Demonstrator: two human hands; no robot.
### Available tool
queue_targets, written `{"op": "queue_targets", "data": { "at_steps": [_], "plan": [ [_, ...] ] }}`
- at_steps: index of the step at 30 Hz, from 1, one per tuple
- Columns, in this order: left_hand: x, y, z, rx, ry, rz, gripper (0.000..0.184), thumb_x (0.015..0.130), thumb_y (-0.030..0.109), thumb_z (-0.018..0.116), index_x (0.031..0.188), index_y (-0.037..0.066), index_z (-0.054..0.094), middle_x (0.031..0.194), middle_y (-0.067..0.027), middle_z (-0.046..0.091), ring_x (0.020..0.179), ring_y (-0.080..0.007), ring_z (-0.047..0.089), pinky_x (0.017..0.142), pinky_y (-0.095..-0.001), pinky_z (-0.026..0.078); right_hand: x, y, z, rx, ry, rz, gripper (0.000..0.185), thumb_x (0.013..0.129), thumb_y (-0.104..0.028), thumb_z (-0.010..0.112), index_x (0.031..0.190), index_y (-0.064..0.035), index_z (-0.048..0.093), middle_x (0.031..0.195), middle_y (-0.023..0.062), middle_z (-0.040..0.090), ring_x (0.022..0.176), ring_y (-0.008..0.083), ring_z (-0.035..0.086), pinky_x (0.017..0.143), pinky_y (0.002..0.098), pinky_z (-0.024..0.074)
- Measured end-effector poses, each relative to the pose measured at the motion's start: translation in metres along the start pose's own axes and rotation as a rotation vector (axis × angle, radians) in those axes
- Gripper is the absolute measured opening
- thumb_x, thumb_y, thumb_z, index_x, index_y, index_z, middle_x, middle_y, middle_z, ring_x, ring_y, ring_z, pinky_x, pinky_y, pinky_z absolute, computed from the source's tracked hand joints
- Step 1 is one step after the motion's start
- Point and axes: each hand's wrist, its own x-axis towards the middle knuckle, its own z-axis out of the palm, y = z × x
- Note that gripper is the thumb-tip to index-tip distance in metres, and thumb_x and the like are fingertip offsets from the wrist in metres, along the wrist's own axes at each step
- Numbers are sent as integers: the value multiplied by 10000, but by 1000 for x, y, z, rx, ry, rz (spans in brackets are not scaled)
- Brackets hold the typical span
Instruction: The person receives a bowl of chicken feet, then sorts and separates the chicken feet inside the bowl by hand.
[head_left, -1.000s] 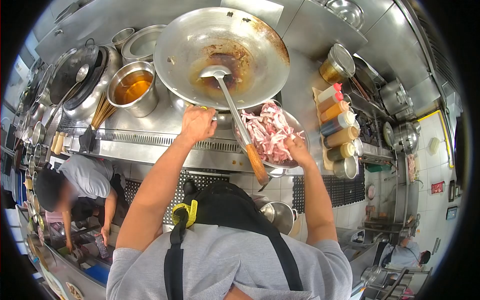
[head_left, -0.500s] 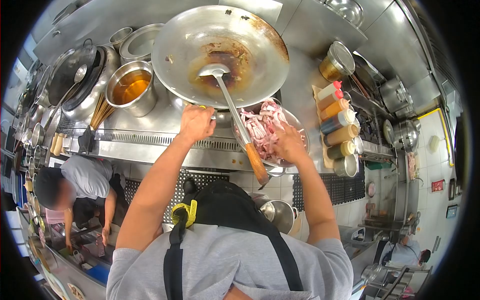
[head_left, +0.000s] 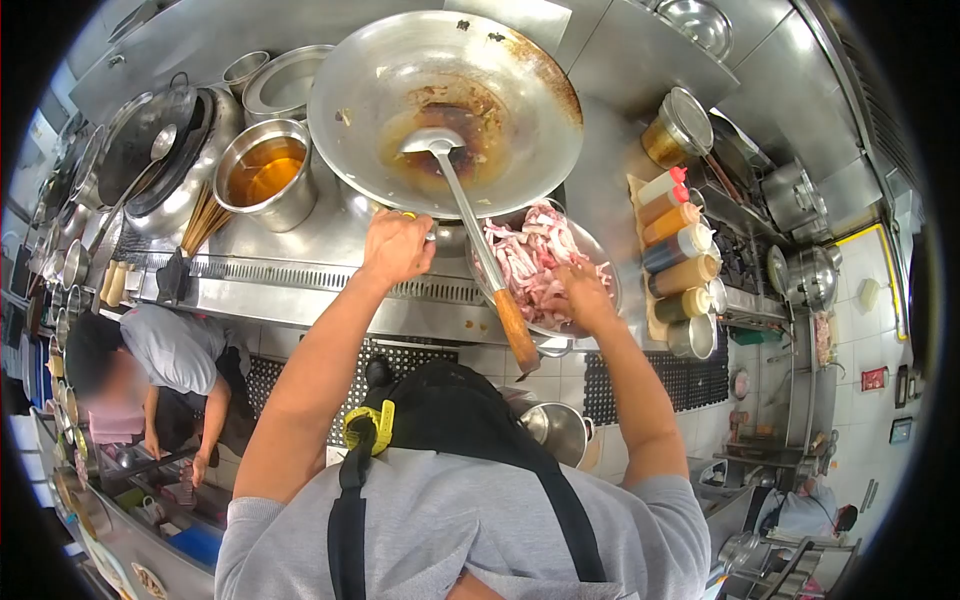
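Note:
My left hand is closed at the near rim of the big steel wok; what its fingers grip is hidden, with a bit of yellow showing above the knuckles. My right hand has its fingers curled into strips of raw pink meat in a metal bowl right of the wok. A wok spatula lies untouched, its blade in the brown, oily liquid in the wok and its wooden handle sticking out over the counter edge between my arms.
Left of the wok stands a steel pot of orange liquid, beside wooden sticks. Squeeze bottles line up on the right. A co-worker bends over a counter at lower left; another person is at far lower right.
My right hand has shifted slightly down and right within the meat, its fingers more bent. My left hand stays by the wok rim. The co-worker at left has moved slightly.

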Motion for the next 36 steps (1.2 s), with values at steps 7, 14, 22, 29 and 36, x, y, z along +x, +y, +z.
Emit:
{"op": "queue_targets", "data": {
  "at_steps": [7, 14, 22, 29, 36],
  "plan": [
    [0, 1, -2, 11, -27, -14, 186, 776, 239, 721, 859, 98, 632, 742, -145, 670, 754, -352, 664, 805, -461, 485, 1, 45, 22, 1112, 8, 389, 386, 828, -257, 811, 1164, -93, 714, 1401, 189, 567, 1188, 362, 589, 1023, 421, 481],
    [0, 0, 0, -7, -33, -8, 185, 770, 231, 715, 856, 92, 627, 747, -139, 668, 754, -357, 659, 812, -465, 483, -11, 12, -17, 147, 7, 32, 470, 805, -219, 813, 1247, -128, 683, 1510, 199, 484, 1375, 369, 471, 1116, 441, 403],
    [-2, 0, 1, -18, 17, 3, 181, 760, 226, 722, 847, 100, 625, 730, -133, 656, 748, -357, 655, 789, -467, 484, -2, 8, -36, 443, -2, 123, 657, 770, -238, 839, 1372, -130, 601, 1481, 261, 488, 1363, 415, 475, 1124, 471, 397],
    [-2, 0, 0, -11, 21, 3, 181, 760, 226, 722, 829, 97, 616, 723, -137, 654, 735, -358, 653, 775, -463, 484, -3, -2, -26, 126, -124, 301, 810, 806, -442, 797, 1430, -11, 511, 1438, 278, 507, 1331, 413, 507, 1078, 478, 440],
    [-1, 0, -1, 7, 1, 5, 181, 769, 229, 719, 842, 95, 622, 724, -143, 655, 730, -357, 655, 774, -464, 484, 7, -7, 17, 26, -47, 443, 901, 829, -519, 757, 1471, 26, 437, 1446, 322, 442, 1317, 466, 497, 1077, 485, 441]
  ]
}}
